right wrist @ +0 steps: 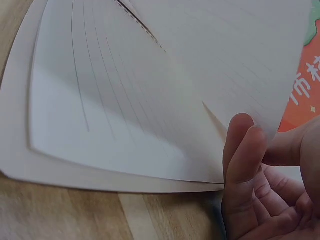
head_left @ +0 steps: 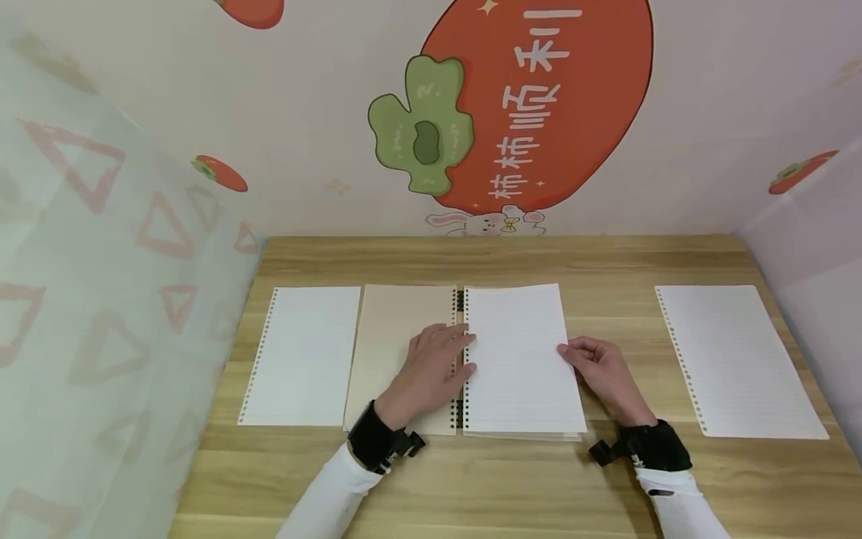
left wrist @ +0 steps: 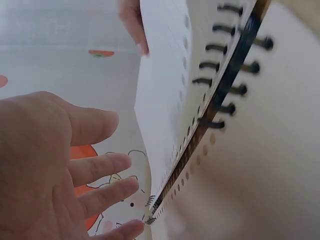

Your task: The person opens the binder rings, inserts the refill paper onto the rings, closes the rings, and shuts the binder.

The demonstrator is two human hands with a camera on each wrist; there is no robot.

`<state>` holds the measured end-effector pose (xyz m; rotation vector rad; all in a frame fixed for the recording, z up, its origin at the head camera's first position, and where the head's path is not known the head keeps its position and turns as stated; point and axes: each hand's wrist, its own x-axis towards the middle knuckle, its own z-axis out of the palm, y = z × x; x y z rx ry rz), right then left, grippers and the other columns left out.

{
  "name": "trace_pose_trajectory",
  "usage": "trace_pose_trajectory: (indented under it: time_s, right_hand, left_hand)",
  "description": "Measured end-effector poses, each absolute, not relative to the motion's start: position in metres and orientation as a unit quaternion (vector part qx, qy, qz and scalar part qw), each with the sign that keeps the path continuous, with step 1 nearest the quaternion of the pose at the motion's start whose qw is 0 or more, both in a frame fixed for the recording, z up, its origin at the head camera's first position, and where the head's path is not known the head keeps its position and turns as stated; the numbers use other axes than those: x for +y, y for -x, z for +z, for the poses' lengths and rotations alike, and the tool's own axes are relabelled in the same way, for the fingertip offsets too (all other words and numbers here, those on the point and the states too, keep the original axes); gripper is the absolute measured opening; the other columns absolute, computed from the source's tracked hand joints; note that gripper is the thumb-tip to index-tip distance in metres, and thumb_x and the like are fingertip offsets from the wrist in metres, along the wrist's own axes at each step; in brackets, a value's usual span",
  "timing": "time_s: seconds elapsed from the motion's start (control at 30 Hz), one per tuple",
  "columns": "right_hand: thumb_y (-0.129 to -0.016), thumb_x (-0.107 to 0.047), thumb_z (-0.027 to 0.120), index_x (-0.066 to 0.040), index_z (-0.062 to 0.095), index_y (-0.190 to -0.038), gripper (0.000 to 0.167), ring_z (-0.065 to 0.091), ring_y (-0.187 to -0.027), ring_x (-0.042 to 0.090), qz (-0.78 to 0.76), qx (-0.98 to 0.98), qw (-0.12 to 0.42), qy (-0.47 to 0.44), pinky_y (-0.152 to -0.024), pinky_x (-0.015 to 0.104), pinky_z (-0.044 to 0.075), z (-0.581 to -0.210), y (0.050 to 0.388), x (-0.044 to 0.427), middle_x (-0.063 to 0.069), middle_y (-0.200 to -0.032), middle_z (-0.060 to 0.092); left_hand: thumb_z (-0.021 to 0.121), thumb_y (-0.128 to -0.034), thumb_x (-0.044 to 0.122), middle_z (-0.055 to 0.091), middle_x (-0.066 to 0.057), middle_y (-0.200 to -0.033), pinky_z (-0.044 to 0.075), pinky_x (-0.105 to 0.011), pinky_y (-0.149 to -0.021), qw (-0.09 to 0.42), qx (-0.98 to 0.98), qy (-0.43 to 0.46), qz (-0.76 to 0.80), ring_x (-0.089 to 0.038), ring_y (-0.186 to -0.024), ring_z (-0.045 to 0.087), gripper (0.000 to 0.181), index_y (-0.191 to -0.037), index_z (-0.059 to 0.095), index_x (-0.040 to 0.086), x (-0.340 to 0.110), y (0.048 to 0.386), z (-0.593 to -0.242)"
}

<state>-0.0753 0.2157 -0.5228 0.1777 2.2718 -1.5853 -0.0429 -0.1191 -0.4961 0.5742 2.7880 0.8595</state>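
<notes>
An open loose-leaf binder [head_left: 404,307] lies flat, with a beige leaf on its left side and a black ring spine [left wrist: 227,82]. Over its right side lies a white lined sheet [head_left: 515,359] with a holed left edge. Thumb and fingers of my right hand [head_left: 602,374] pinch the sheet's right edge, as the right wrist view shows close up. My left hand [head_left: 427,374] hovers over the beige leaf, fingers spread, fingertips near the rings and the sheet's holed edge. Whether they touch the sheet I cannot tell. Black ring prongs [left wrist: 212,65] show beside the holes.
One loose holed sheet [head_left: 303,355] lies left of the binder. Another lined sheet [head_left: 741,359] lies at the far right of the wooden table [head_left: 498,258]. A printed wall [head_left: 323,112] stands behind, with side walls to the left and right.
</notes>
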Motion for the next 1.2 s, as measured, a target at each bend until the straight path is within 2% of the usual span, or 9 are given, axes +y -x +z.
trace_pose_trajectory:
  time_s: [0.23, 0.4, 0.6, 0.8, 1.0, 1.2]
  right_hand:
    - [-0.107, -0.034, 0.068, 0.005, 0.07, -0.127, 0.044, 0.063, -0.074, 0.008, -0.561, 0.806, 0.179, -0.057, -0.067, 0.024, 0.052, -0.524, 0.074, 0.218, -0.005, -0.086, 0.077]
    - [-0.107, -0.034, 0.068, 0.005, 0.07, -0.126, 0.043, 0.062, -0.074, 0.008, -0.556, 0.81, 0.179, -0.056, -0.066, 0.024, 0.051, -0.524, 0.075, 0.217, -0.005, -0.087, 0.077]
    - [-0.107, -0.03, 0.068, 0.006, 0.07, -0.124, 0.04, 0.06, -0.069, 0.007, -0.561, 0.807, 0.177, -0.052, -0.063, 0.024, 0.051, -0.525, 0.075, 0.217, -0.006, -0.082, 0.075]
    - [-0.107, -0.03, 0.068, 0.006, 0.071, -0.122, 0.039, 0.058, -0.067, 0.008, -0.561, 0.808, 0.175, -0.046, -0.062, 0.024, 0.049, -0.525, 0.075, 0.217, -0.005, -0.079, 0.073]
    - [-0.107, -0.03, 0.068, 0.006, 0.07, -0.122, 0.039, 0.059, -0.067, 0.008, -0.559, 0.809, 0.175, -0.046, -0.062, 0.024, 0.05, -0.525, 0.076, 0.217, -0.005, -0.079, 0.073]
    - [-0.107, -0.031, 0.068, 0.006, 0.071, -0.121, 0.04, 0.058, -0.068, 0.008, -0.553, 0.813, 0.174, -0.044, -0.063, 0.024, 0.049, -0.524, 0.075, 0.217, -0.005, -0.079, 0.072]
  left_hand:
    - [0.063, -0.109, 0.033, 0.057, -0.008, -0.157, 0.041, -0.057, -0.117, 0.068, 0.932, -0.215, 0.283, -0.033, -0.146, 0.049, 0.046, -0.151, 0.059, 0.013, -0.124, 0.013, -0.494]
    - [0.066, -0.1072, 0.029, 0.06, -0.008, -0.153, 0.045, -0.056, -0.114, 0.044, 0.932, -0.229, 0.277, -0.033, -0.142, 0.053, 0.045, -0.149, 0.061, 0.012, -0.13, -0.008, -0.494]
    - [0.067, -0.1065, 0.036, 0.053, -0.004, -0.161, 0.044, -0.053, -0.117, 0.064, 0.933, -0.239, 0.261, -0.029, -0.148, 0.049, 0.053, -0.154, 0.056, 0.017, -0.134, -0.037, -0.496]
    - [0.071, -0.1031, 0.043, 0.046, -0.004, -0.166, 0.042, -0.054, -0.119, 0.048, 0.934, -0.255, 0.246, -0.033, -0.152, 0.042, 0.058, -0.155, 0.054, 0.021, -0.135, -0.058, -0.501]
    - [0.071, -0.1007, 0.049, 0.04, -0.001, -0.171, 0.035, -0.06, -0.123, 0.063, 0.933, -0.245, 0.257, -0.038, -0.158, 0.032, 0.063, -0.156, 0.055, 0.023, -0.134, -0.067, -0.503]
    - [0.069, -0.1017, 0.052, 0.04, -0.001, -0.17, 0.032, -0.062, -0.123, 0.077, 0.93, -0.249, 0.26, -0.04, -0.159, 0.029, 0.062, -0.156, 0.055, 0.025, -0.133, -0.069, -0.506]
